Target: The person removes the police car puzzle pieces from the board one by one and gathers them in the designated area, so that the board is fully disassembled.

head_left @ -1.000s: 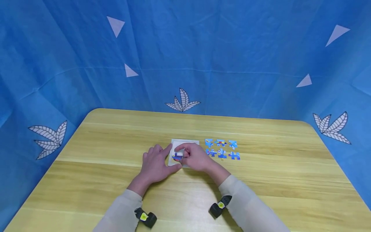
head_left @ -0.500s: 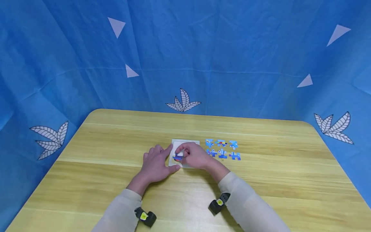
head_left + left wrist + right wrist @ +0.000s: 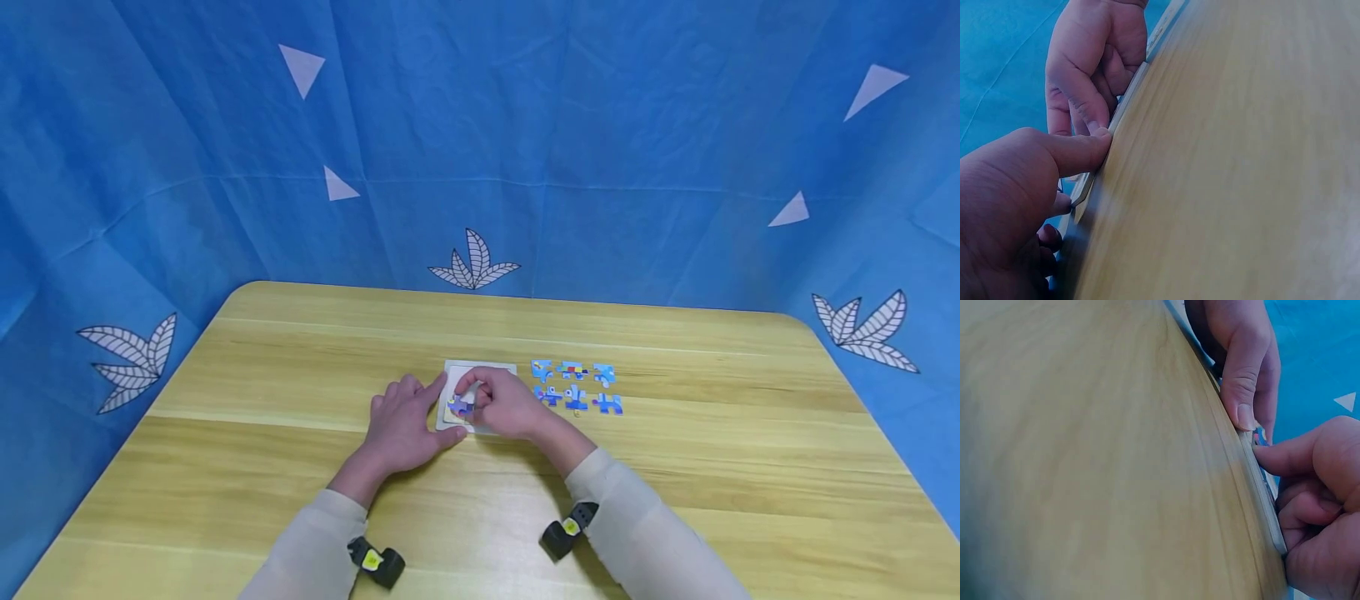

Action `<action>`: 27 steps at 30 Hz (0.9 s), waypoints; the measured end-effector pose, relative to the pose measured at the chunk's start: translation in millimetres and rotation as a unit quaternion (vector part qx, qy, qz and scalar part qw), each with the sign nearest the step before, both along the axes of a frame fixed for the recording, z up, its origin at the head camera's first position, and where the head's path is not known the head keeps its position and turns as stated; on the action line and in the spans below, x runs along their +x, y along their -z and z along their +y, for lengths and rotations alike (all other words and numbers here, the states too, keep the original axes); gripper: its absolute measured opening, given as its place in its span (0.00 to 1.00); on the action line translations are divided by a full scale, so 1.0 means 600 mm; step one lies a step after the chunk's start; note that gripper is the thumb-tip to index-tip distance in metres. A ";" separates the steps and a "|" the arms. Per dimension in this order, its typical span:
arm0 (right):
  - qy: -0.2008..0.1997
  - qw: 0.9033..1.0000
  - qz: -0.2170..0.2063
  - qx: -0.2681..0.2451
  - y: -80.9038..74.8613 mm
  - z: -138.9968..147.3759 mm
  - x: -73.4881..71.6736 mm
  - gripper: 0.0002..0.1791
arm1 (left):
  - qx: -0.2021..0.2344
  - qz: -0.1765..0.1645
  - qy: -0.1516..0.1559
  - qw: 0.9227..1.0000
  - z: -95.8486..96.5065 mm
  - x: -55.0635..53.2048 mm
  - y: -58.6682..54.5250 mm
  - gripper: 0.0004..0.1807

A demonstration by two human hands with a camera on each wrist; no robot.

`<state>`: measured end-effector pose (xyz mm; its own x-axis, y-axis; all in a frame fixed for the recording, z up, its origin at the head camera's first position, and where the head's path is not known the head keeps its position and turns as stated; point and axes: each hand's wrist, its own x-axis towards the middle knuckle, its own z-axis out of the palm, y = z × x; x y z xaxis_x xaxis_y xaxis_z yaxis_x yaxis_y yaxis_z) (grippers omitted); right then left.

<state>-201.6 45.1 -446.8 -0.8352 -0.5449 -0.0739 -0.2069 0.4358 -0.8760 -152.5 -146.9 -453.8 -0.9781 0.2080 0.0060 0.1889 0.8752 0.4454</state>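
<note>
A shallow white puzzle tray (image 3: 480,364) lies on the table in the head view. My left hand (image 3: 402,423) rests at its left side, thumb along the front edge and index finger at the left edge, both fairly straight. My right hand (image 3: 504,404) is over the tray and pinches a small blue and purple jigsaw piece (image 3: 459,406) between thumb and index finger, at the tray's front left. Its other fingers are curled in. Both wrist views show the two thumbs close together at the tray's edge (image 3: 1269,519). The right hand covers much of the tray's inside.
Several loose jigsaw pieces (image 3: 574,398) lie in two rows just right of the tray. They are mostly blue, and one (image 3: 573,370) has red and yellow on it. The wooden table (image 3: 712,433) ends at a blue curtain (image 3: 600,150) behind.
The jigsaw piece under my right fingertips looks paler and a little tilted, and its dark red lower part no longer shows. The right fingers shifted very slightly; the left hand stays in place.
</note>
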 end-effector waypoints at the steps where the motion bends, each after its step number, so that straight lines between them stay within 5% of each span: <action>1: -0.001 1.000 -0.001 -0.003 0.000 0.000 0.000 0.17 | -0.001 0.000 0.000 1.000 0.000 0.000 0.000 0.50; 9: 0.004 1.000 0.009 0.012 0.002 0.000 0.000 0.21 | 0.002 0.002 0.003 1.000 0.000 0.001 -0.002 0.49; 27: -0.015 0.999 0.023 0.015 0.000 0.003 0.006 0.12 | 0.000 -0.003 0.000 1.000 -0.002 0.001 -0.002 0.49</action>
<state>-198.3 47.2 -446.9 -0.8216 -0.5677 -0.0519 -0.2607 0.4552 -0.8514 -151.6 -148.1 -452.4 -0.9780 0.2086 0.0010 0.1870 0.8749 0.4467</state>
